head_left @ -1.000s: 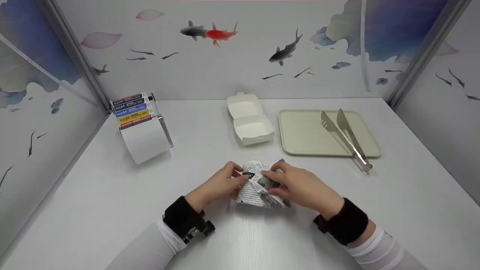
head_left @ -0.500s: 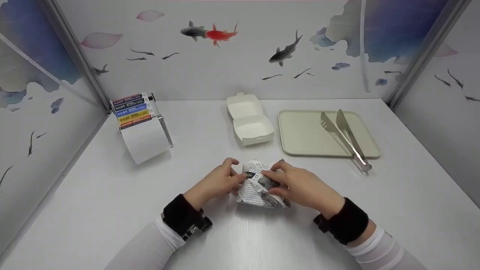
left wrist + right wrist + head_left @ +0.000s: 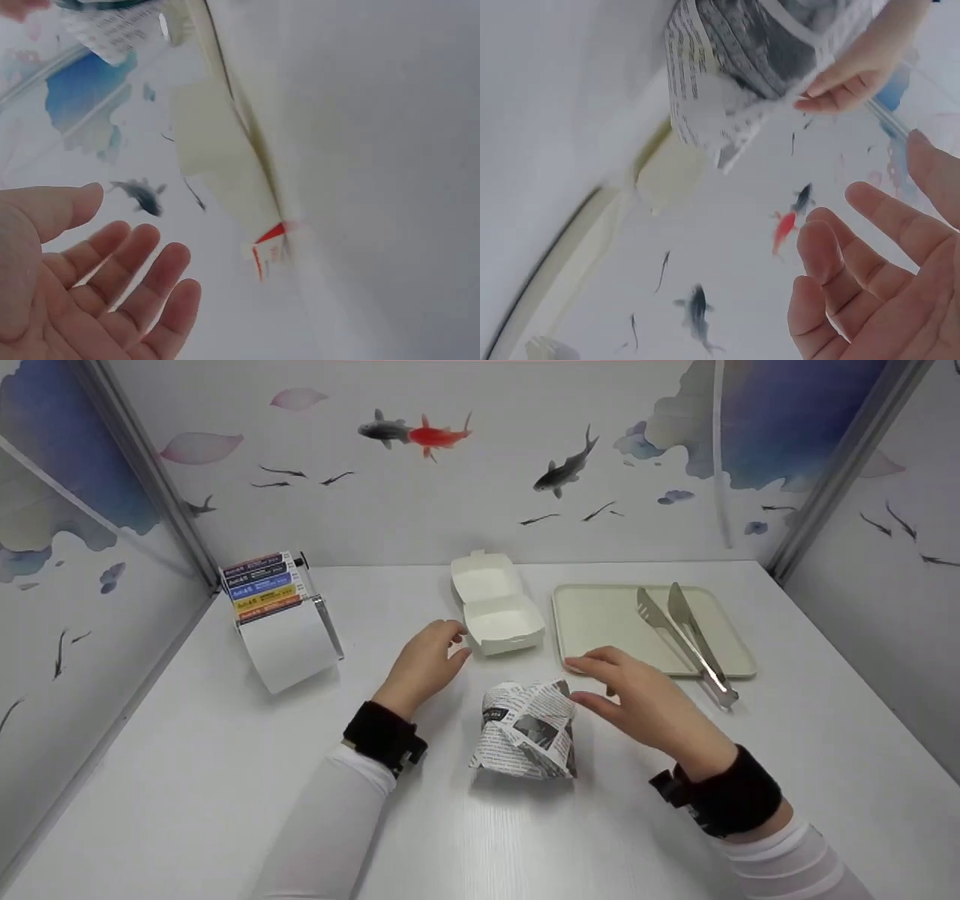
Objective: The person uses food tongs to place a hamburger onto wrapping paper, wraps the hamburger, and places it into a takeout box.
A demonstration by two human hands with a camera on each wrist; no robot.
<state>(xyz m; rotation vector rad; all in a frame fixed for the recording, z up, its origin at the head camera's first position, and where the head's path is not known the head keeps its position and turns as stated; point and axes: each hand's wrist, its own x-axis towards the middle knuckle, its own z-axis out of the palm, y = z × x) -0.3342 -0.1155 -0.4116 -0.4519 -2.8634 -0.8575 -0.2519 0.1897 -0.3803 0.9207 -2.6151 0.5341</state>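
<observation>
Wrist bands [image 3: 386,739]: black and bulky, one on each arm below the hands.
Newsprint parcel [image 3: 521,735]: on the worktop [image 3: 480,840] between and slightly below the hands, folded flaps uppermost; neither hand grips it.
Right hand [image 3: 641,701]: fingers extended and gently bent, thumb spread wide, holding nothing. From the head its thumb tip seems to meet the parcel's upper right corner; the right wrist view shows a plain gap.
Left hand [image 3: 426,666]: loosely bent with thumb apart, nothing in its grasp. From the head it sits right beside the carton, contact unclear; the left wrist view shows the palm bare and all fingers separated.
Tongs [image 3: 697,652]: metal, lying across the tray, joined end past its near edge.
Tray [image 3: 600,622]: pale, flat, just right of the carton.
Paper dispenser [image 3: 289,649]: far left, white sheet hanging over its front, coloured labels behind.
Carton [image 3: 502,622]: lid laid back. The left wrist view alone gives a red-and-white patch [image 3: 270,247] beside it, too blurred to read.
Back wall [image 3: 480,495]: painted fish.
</observation>
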